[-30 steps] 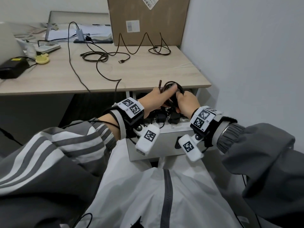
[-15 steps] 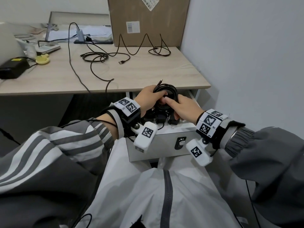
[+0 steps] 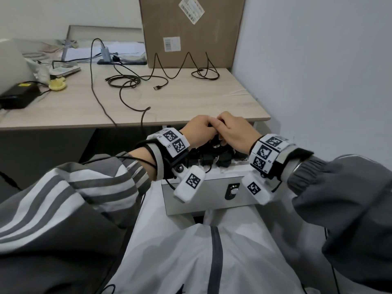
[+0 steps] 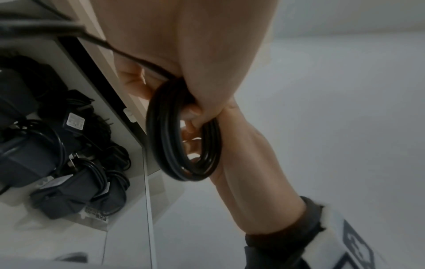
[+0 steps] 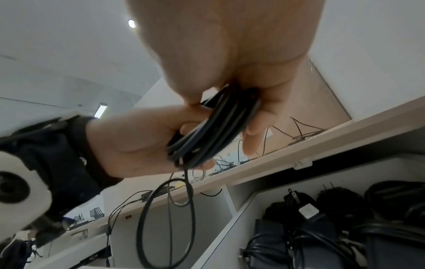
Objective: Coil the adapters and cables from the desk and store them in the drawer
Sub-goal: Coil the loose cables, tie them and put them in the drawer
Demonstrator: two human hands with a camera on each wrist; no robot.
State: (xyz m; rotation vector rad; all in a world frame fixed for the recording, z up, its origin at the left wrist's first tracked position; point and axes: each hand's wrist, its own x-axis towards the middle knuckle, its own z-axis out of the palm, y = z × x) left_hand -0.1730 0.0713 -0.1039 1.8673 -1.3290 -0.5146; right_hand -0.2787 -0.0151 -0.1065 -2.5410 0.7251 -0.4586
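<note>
Both hands over open drawer (image 3: 203, 187): left hand (image 3: 198, 132) and right hand (image 3: 234, 132) curled round black cable coil (image 4: 184, 138), keeping loops bunched. Loose tail (image 5: 165, 218) dangles, likely last turn before storing among adapters (image 4: 57, 182).

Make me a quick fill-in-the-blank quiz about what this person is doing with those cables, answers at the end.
1. Both hands hold a coiled black cable above the open ____.
2. The drawer already holds several black ____.
3. A loose end of the cable trails up onto the ____.
4. At the back of the desk stands a large cardboard ____.

Answers: drawer; adapters; desk; box
</note>
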